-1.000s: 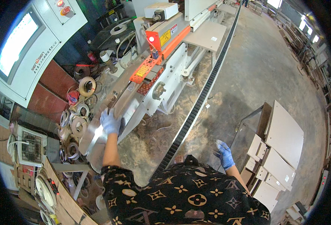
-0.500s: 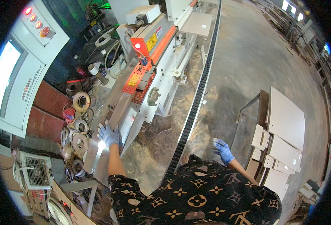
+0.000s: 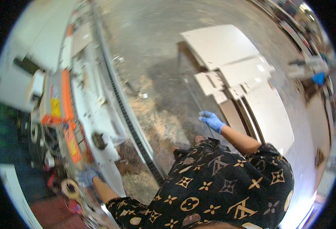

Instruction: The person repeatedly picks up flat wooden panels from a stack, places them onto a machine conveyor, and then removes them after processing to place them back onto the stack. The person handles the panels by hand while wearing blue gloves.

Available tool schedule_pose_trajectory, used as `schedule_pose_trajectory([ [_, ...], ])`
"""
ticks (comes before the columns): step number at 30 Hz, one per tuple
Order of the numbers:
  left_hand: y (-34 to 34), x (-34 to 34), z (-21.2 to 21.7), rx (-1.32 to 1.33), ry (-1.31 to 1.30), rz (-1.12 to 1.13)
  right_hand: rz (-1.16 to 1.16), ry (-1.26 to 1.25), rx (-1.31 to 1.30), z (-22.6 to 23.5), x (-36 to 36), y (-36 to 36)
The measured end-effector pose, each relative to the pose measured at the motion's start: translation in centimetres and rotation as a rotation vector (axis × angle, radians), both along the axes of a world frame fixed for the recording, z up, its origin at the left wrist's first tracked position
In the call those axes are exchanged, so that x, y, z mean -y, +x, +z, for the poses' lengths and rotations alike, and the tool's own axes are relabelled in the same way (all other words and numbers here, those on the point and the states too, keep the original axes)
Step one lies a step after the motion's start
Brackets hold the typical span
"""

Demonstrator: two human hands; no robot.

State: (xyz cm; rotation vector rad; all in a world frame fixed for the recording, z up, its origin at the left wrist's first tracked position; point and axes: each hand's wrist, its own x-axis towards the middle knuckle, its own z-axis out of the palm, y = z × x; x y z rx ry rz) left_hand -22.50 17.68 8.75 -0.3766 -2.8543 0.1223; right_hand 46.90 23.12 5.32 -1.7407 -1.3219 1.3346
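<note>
My left hand (image 3: pixel 88 177), in a blue-grey glove and blurred by motion, lies on the metal bed of a long machine (image 3: pixel 99 126) at the left. It looks flat, with nothing seen in it. In a blue glove, my right hand (image 3: pixel 212 121) hovers in front of my body, fingers loosely stretched and empty. To its right, several pale panels (image 3: pixel 229 44) with notches and slots lie on a low stand. The hand is nearest to the edge of these panels and appears apart from them.
A black ribbed track (image 3: pixel 124 110) runs along the floor between the machine and the panels. Orange guards (image 3: pixel 67 91) line the machine. Rolls of edging tape (image 3: pixel 70 188) sit at the lower left. Sawdust (image 3: pixel 156 118) is scattered on the floor.
My view has swung right toward the panels, so the machine has shifted left in the picture. My right hand is nearer the panels; my left remains on the machine bed.
</note>
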Motion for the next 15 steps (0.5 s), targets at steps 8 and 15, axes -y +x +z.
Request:
schedule_pose_trajectory([
  [8,8.2,0.0,-7.3,-0.247,0.443,-0.696,-0.145,0.164,1.086,2.8,-3.6,18.4],
  [15,28.1,1.7,-1.6,0.237,0.838,-0.840,-1.243,-0.051,-0.072,-1.9,-12.1,24.2],
])
